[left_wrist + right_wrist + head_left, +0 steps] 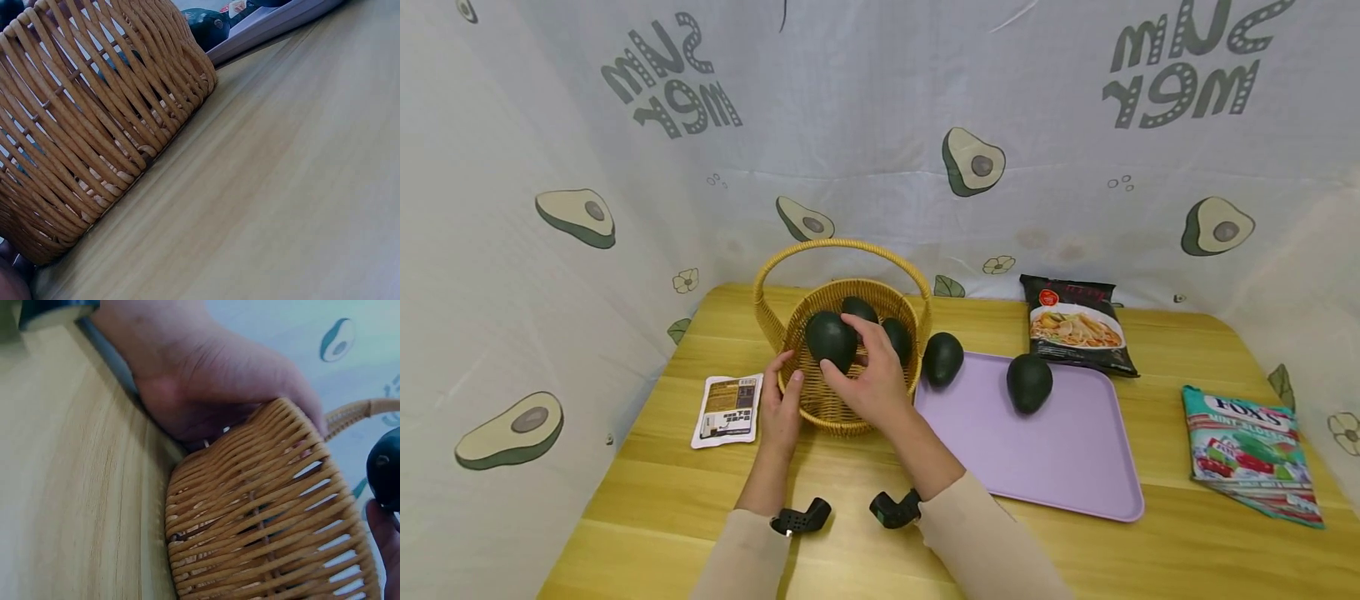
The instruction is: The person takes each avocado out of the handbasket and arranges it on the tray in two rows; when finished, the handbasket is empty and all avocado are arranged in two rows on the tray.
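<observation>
Over a yellow wicker basket (831,428) with a tall handle, my right hand (876,379) holds a dark green avocado (830,340) between thumb and fingers. My left hand (781,417) grips the basket's near left side; the right wrist view also shows this hand (231,375) against the wicker (269,519). Inside the basket lie two more avocados, one at the back (860,309) and one on the right (898,336). Another avocado (943,360) rests at the lilac tray's (1045,467) left corner, beside the basket. One more avocado (1028,383) sits on the tray's far part.
Left of the basket lies a small white packet (727,411). A black noodle bag (1075,321) is behind the tray, partly against its far edge. The teal candy bag (1251,454) lies at the right of the wooden table (842,550). A printed curtain (865,100) hangs behind.
</observation>
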`<control>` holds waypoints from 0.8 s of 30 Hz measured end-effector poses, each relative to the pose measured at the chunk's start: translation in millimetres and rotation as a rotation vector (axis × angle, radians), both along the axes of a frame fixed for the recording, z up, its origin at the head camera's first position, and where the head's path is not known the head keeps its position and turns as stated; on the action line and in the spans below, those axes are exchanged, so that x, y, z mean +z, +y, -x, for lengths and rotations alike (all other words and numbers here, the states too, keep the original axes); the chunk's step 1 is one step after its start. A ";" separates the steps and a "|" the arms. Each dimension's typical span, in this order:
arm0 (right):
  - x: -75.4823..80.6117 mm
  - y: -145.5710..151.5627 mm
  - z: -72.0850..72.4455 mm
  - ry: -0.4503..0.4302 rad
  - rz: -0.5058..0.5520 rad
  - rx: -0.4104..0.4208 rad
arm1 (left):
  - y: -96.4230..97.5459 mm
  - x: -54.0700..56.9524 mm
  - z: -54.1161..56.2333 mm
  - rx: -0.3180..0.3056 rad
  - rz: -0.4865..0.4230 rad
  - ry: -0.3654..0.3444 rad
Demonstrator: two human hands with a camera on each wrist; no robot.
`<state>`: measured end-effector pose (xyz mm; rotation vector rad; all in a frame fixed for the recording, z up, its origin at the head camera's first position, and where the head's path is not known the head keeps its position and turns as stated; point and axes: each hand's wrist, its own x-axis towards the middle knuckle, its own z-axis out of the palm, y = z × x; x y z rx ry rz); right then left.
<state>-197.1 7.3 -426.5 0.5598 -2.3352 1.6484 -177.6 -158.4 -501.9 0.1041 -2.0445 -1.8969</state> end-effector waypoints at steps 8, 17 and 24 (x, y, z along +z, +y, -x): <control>5.4 21.6 -15.4 -0.040 0.015 -0.013 | -0.2 -0.2 -0.8 -0.004 -0.010 -0.008; 4.9 54.0 -25.1 -0.086 0.028 -0.038 | -0.3 -1.3 -1.0 -0.010 -0.018 -0.012; 8.5 78.0 -29.3 -0.137 0.028 -0.065 | 0.5 -0.8 -1.4 -0.009 -0.013 -0.004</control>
